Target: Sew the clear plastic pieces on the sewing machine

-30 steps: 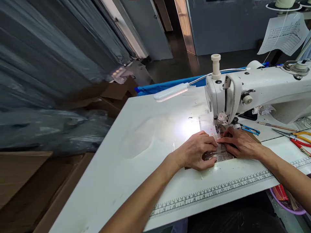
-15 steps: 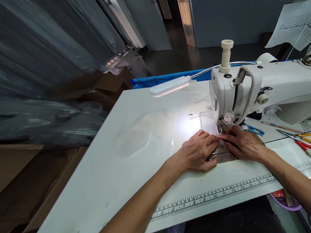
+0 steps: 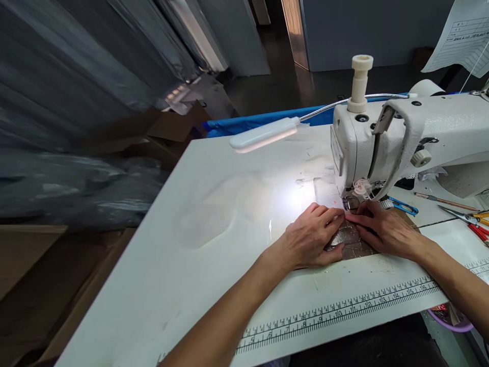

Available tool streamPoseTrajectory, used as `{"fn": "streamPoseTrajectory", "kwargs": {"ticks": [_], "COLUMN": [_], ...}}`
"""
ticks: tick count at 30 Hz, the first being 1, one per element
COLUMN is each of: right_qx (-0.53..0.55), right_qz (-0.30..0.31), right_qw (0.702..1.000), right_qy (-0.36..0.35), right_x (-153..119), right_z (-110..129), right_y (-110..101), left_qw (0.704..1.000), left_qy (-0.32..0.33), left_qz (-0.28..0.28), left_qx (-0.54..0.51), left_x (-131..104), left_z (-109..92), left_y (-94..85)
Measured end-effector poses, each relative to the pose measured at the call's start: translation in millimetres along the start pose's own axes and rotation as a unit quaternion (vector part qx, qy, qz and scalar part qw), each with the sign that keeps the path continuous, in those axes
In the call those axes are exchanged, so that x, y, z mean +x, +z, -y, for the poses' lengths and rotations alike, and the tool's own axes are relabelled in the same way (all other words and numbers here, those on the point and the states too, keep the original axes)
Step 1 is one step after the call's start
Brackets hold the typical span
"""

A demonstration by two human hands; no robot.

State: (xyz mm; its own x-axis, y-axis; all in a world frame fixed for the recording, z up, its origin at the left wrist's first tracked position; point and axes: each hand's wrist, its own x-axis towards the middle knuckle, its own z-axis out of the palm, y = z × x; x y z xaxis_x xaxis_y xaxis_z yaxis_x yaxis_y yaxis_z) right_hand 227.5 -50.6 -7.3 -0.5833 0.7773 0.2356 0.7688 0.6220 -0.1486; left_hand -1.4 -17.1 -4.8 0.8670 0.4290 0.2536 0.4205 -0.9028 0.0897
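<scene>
A thin see-through material (image 3: 346, 235), shiny and crinkled, lies in front of the presser foot (image 3: 350, 203) of a white sewing machine (image 3: 346, 142). My left hand (image 3: 315, 235) bears down on its left side, fingers bent together and thumb apart near its front. From the right, my right hand (image 3: 384, 229) holds it, the tip of one finger meeting my left fingertips just before the foot. A brown sheet (image 3: 364, 250) shows beneath the material. Both hands partly cover the material, and the needle point is hard to make out.
A lit lamp (image 3: 265, 134) shines on the white table (image 3: 153, 285), with a ruler strip (image 3: 344, 312) along its front edge. Blue thread snips (image 3: 403, 206), a thin stick-like tool (image 3: 445, 200) and pliers (image 3: 458, 214) lie right. Cardboard boxes (image 3: 171, 122) stand left.
The view has shifted slightly, so the machine sits a little further right. My hands stay at the presser foot, and the material between them shows little movement.
</scene>
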Motion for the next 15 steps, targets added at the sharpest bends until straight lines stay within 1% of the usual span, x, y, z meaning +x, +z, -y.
{"fn": "streamPoseTrajectory", "kwargs": {"ticks": [9, 15], "right_qx": [0.01, 0.093], "right_qz": [0.019, 0.033], "right_qw": [0.999, 0.992], "right_qy": [0.034, 0.084], "right_x": [2.4, 0.1], "right_z": [3.7, -0.1], "right_y": [-0.7, -6.4], "left_qw": [0.999, 0.999], "left_qy": [-0.026, -0.028], "left_qz": [0.002, 0.005], "left_qx": [0.02, 0.041], "left_x": [3.4, 5.9], "left_z": [2.3, 5.2], "left_y": [0.1, 0.2]}}
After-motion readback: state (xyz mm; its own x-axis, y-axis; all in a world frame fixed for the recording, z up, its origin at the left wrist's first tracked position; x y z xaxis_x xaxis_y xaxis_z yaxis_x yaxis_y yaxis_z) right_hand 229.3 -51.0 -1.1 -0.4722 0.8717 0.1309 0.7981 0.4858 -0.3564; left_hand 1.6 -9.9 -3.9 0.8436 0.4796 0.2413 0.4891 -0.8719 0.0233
